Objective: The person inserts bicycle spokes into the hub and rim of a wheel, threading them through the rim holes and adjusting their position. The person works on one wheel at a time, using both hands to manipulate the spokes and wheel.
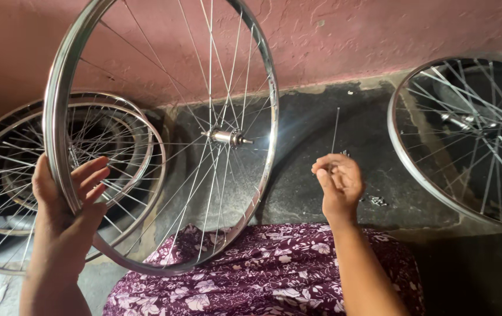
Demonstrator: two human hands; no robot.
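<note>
The left hand (66, 196) wraps around the rim of a shiny wheel (163, 134), so the wheel stands up on the lap. The right hand (338, 184) is pinched nearly closed on a thin spoke (335, 129), keeping it upright. More wheels (461, 134) lean by the pink wall (350, 41).
</note>
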